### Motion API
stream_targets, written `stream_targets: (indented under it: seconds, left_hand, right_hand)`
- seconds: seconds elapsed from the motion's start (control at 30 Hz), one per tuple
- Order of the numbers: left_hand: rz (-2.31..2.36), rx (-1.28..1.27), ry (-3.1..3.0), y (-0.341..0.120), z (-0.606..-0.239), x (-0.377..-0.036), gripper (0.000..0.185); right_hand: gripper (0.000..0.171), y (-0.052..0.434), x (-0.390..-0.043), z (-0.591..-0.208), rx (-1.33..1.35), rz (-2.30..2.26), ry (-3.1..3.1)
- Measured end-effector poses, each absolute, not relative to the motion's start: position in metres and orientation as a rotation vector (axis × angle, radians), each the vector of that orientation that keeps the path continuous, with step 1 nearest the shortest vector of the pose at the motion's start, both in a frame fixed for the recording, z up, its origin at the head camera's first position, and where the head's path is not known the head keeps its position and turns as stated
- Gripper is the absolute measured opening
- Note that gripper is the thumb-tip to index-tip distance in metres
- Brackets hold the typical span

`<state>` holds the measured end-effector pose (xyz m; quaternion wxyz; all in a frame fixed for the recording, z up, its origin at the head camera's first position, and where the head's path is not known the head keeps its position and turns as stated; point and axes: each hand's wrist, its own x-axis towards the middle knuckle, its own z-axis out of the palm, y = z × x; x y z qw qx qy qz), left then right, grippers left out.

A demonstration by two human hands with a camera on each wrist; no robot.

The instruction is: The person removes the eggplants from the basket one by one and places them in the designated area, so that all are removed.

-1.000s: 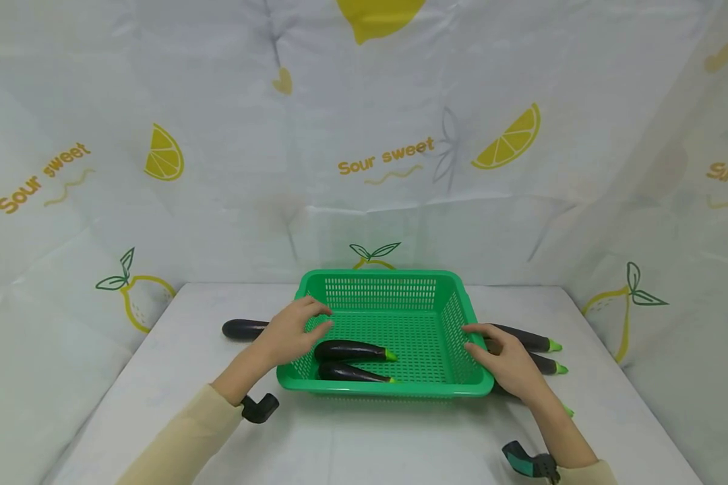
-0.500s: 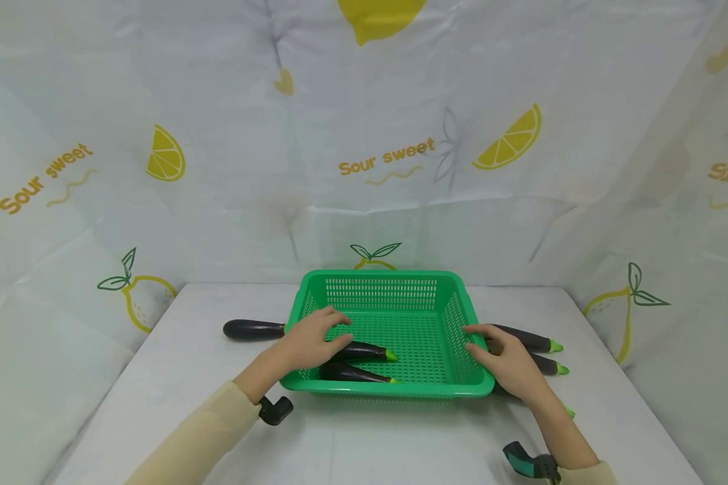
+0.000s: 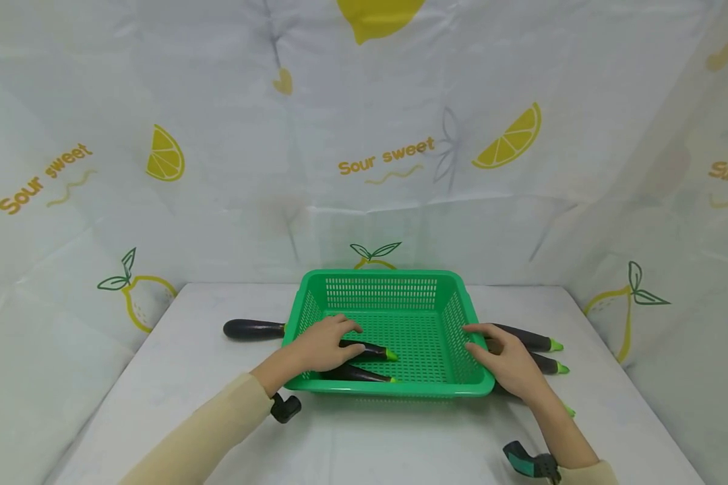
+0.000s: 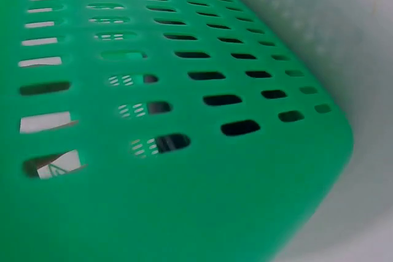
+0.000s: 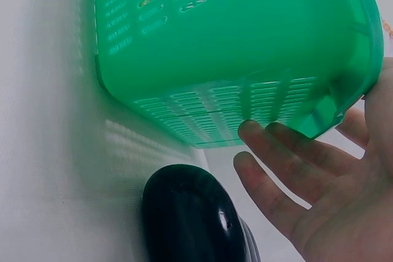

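Two dark eggplants with green caps, the rear eggplant (image 3: 373,350) and the front eggplant (image 3: 358,373), lie in a green plastic basket (image 3: 388,390). My left hand (image 3: 324,345) reaches over the basket's left side, above the eggplants, thumb and fingers apart. It hides their left ends. The left wrist view shows only the basket's slotted wall (image 4: 166,200), without the hand. My right hand (image 3: 509,360) holds the basket's right rim. Its lower fingers (image 5: 276,164) lie against the outside wall in the right wrist view, close to a dark eggplant (image 5: 190,219) on the table.
Another eggplant (image 3: 253,329) lies left of the basket, its cap end hidden behind the rim. Several eggplants, one of them the rearmost eggplant (image 3: 524,337), lie on the right, partly behind my right hand. A white cloth printed with lemons (image 3: 364,222) hangs behind the white table (image 3: 340,444).
My left hand has moved right and slightly down, from the basket's left rim to above the two eggplants inside. The right hand and the basket have stayed nearly still.
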<state>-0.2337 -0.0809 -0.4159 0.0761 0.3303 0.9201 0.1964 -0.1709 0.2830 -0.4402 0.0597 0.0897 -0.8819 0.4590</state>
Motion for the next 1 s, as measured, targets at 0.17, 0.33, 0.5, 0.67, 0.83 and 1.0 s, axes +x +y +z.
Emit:
stream_targets:
  seconds: [0.17,0.33,0.5,0.67,0.83,1.0]
  left_hand:
    - [0.571,0.935,2.732,-0.077,-0.419,-0.238,0.044]
    - [0.548,0.909,2.715,-0.074,-0.423,-0.24,0.044]
    - [0.49,0.887,2.716,-0.071,-0.431,-0.241,0.043]
    - [0.476,0.821,2.698,-0.068,-0.435,-0.243,0.045]
    - [0.479,0.794,2.675,-0.064,-0.436,-0.244,0.042]
    - [0.476,0.812,2.669,-0.063,-0.438,-0.243,0.033]
  right_hand:
    - [0.042,0.282,-0.171,-0.44,0.268,1.386,-2.672]
    - [0.041,0.282,-0.172,-0.441,0.268,1.382,-2.669]
    - [0.041,0.281,-0.173,-0.441,0.268,1.384,-2.67]
    - [0.041,0.281,-0.172,-0.439,0.271,1.384,-2.67]
    - [0.04,0.282,-0.172,-0.439,0.269,1.363,-2.669]
    - [0.04,0.282,-0.172,-0.44,0.271,1.343,-2.679]
